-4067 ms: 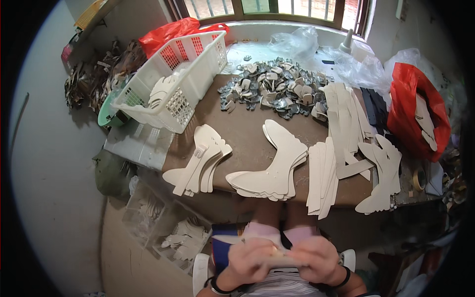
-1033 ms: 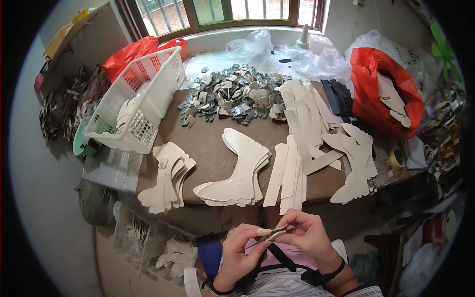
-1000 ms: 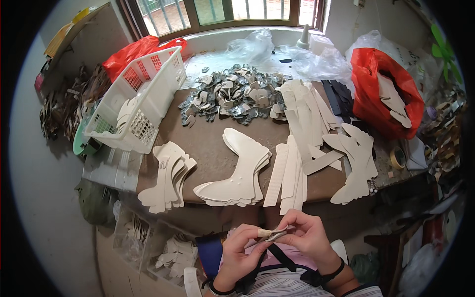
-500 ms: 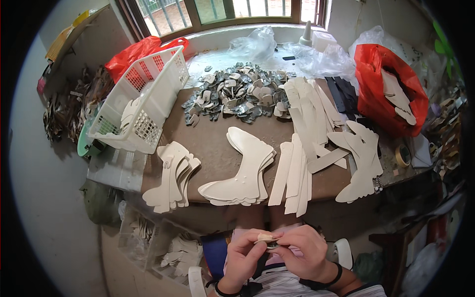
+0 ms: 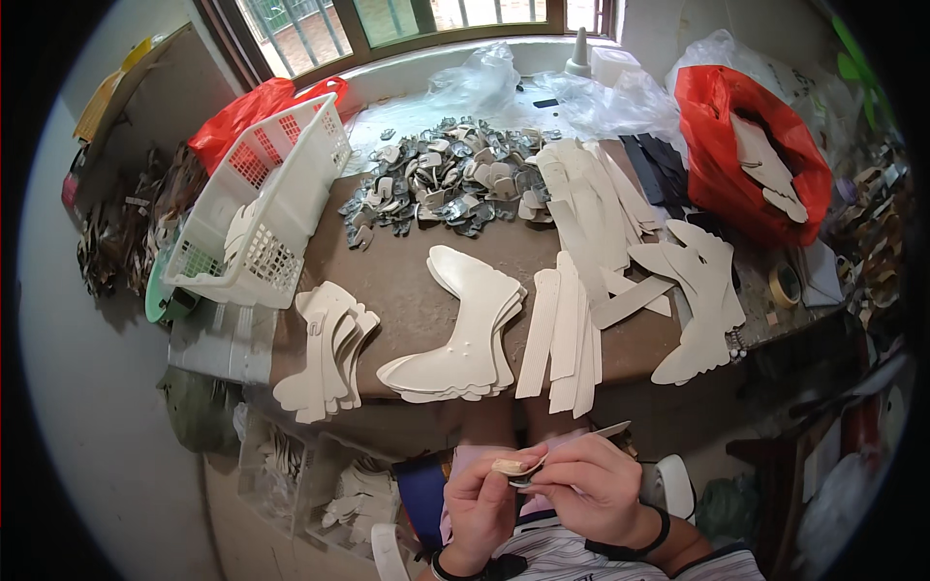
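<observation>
The brown table [image 5: 407, 281] is crowded: a heap of small grey metal pieces [image 5: 441, 184] sits at its far side near the window, a white plastic basket [image 5: 266, 208] stands at its left end, and pale boot-shaped cutouts lie in stacks across the front, one stack [image 5: 325, 353] hanging over the left front corner, a bigger stack [image 5: 460, 334] in the middle, and long strips [image 5: 562, 334] just beside it that reach past the front edge. More cutouts [image 5: 702, 305] spread to the right, below a red bag [image 5: 751, 155] that holds a few of them. Clear bins of cutouts [image 5: 339, 489] sit on the floor under the table's left side. Down at the lower edge, well in front of the table and over the lap, both hands are raised and meet. The left hand [image 5: 480, 508] is curled, its thumb and fingers pinched on a small tan piece [image 5: 511, 468]. The right hand [image 5: 596, 484] is also closed, fingers bent toward that same piece and touching it, with a thin pale strip [image 5: 605, 431] poking out above its knuckles. A dark band circles each wrist. The only bare tabletop is a patch between the basket and the middle stack; the hands work in the gap between the table's front edge and the body.
</observation>
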`<state>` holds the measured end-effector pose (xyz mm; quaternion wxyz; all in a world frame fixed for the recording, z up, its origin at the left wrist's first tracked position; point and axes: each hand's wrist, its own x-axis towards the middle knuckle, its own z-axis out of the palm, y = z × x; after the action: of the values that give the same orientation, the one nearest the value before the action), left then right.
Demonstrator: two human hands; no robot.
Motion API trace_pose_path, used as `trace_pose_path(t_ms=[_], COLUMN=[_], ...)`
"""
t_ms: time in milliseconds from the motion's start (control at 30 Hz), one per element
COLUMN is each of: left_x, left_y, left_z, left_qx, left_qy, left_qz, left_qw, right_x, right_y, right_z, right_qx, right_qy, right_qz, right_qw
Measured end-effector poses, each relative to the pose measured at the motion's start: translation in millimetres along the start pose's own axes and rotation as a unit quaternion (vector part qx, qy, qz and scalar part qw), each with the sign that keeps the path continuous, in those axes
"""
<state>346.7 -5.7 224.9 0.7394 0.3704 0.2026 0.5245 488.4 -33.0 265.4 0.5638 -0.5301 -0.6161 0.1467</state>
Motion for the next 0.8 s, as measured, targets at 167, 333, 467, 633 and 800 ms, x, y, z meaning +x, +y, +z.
trace_pose_path(t_ms=[167,333,467,633,800], left_x=[5.3,2.5,3.1,4.3,0.7], left_y=[3.9,2.2,-1.8,0.2,9.9], left_z=[-3.7,-1.9,-6.0,-4.9,4.1], left_qx=[0.03,-0.011,0.034,0.066,0.121], left_qy=[-0.05,-0.027,-0.026,-0.061,-0.024], left_qz=[0.019,0.025,0.044,0.041,0.025], left_qw=[0.998,0.999,0.998,0.995,0.992], right_x=[0.1,5.2,4.8,2.1,5.0], right_y=[4.1,-5.2,1.5,5.6,8.5], right_z=[2.5,-3.7,-5.6,-4.8,-4.5], right_qx=[0.056,0.021,0.015,0.05,0.051], right_qy=[0.032,0.032,-0.026,-0.02,-0.03], right_qz=[0.02,0.091,0.048,0.058,0.056], right_qw=[0.998,0.995,0.998,0.997,0.997])
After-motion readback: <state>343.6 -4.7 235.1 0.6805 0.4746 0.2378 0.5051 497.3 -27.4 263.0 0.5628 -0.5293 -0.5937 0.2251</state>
